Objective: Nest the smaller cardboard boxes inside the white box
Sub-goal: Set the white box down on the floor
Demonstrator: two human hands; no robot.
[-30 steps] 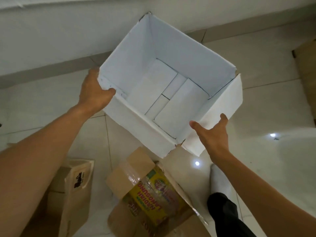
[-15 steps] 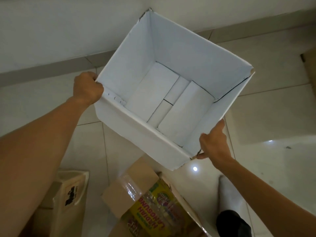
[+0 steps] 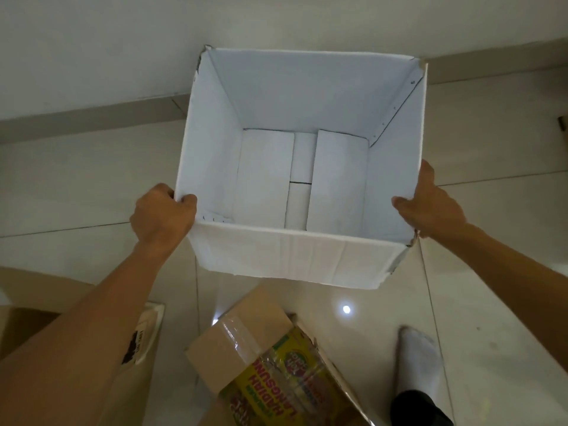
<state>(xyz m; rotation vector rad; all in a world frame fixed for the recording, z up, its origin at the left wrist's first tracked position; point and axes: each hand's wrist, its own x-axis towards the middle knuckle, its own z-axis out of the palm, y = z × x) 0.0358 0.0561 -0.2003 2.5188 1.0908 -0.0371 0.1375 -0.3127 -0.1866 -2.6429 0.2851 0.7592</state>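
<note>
A large white box (image 3: 289, 256) stands open-topped in the middle of the view, squared to me, with nothing inside but its folded bottom flaps. My left hand (image 3: 163, 218) grips its near left corner rim. My right hand (image 3: 430, 207) holds the right wall near the front corner, thumb inside. A brown cardboard box (image 3: 242, 342) with a yellow printed label and clear tape lies on the floor just in front of the white box. Another cardboard box (image 3: 144, 336) with a black logo sits at the lower left, mostly hidden by my left forearm.
The floor is glossy pale tile (image 3: 491, 272) with a grey skirting and a white wall (image 3: 92, 56) behind the white box. My foot in a white sock (image 3: 418, 361) stands at the lower right. A brown edge (image 3: 564, 123) shows at the far right.
The white box has turned from a diagonal pose to square with me and come lower. My left hand shifted to the near left corner, my right hand to the right wall.
</note>
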